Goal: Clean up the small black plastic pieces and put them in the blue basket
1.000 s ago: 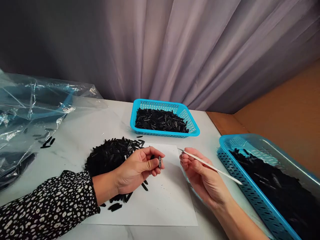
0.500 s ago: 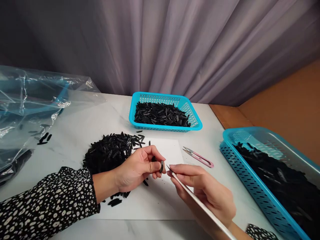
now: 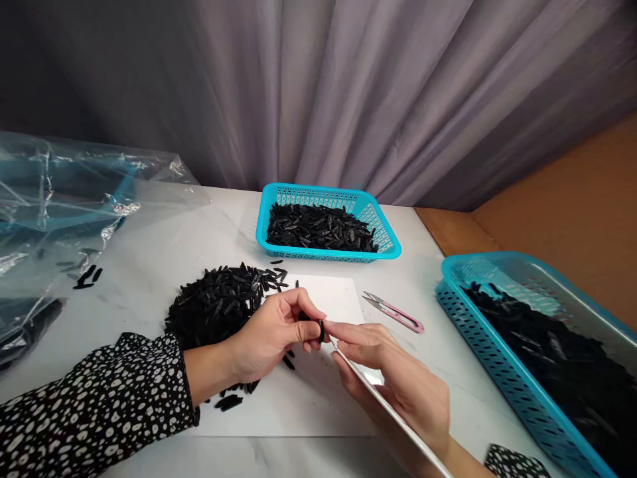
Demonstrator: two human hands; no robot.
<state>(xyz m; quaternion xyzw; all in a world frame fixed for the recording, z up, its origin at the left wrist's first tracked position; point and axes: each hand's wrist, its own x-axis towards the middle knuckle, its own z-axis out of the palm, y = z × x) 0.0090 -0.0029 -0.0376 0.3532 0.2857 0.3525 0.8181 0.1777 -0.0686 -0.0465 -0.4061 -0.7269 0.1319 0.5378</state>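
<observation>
Left hand [image 3: 271, 335] pinches a small black plastic piece [image 3: 321, 330] above the white sheet [image 3: 318, 398], beside the black pile [image 3: 219, 305]. Right hand [image 3: 398, 382] grips a thin white pick [image 3: 393, 417], tip at the piece. Risk: tip slips, pricks a fingertip or flicks the piece away.

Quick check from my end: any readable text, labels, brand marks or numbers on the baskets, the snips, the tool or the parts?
None: no text is readable.
The far blue basket, near blue basket, pink thread snips, white paper sheet and plastic bag show no print.
The small black part in the left hand and the white pointed tool in the right hand are too small to tell.
</observation>
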